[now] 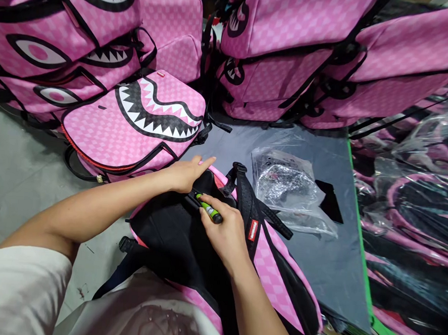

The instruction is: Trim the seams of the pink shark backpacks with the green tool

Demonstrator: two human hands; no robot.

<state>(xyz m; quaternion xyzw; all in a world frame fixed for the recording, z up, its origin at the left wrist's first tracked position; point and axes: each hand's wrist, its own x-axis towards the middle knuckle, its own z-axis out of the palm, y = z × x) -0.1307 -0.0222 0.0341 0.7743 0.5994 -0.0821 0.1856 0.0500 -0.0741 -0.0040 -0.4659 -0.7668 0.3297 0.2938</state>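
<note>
The right hand [225, 233] is closed around a green pen-like tool [208, 207], pinched between thumb and fingers, while the left hand [187, 175] lies just beyond it, ahead and to its left, against the upper edge of a pink backpack [277, 289]; whether its hidden fingers grip that edge cannot be told. The two hands are close but appear not to touch. The relation that matters runs along the tool's long axis: it slants from the right hand forward and left toward the left hand, its dark far end meeting the black back panel [163, 222] just below the left palm, its black near end angled back toward the wearer. The right hand is therefore the nearer one, already on the tool, with the left beside its far end. The backpack lies under both hands, back panel up, its length running from the left hand back past the right forearm. Just right of the right hand is a padded shoulder strap [246, 207]; farther right, on the grey table [317, 259], sits a clear plastic bag [284, 179]. Ahead and left of the left hand rests a shark-mouth backpack [97, 124].
</note>
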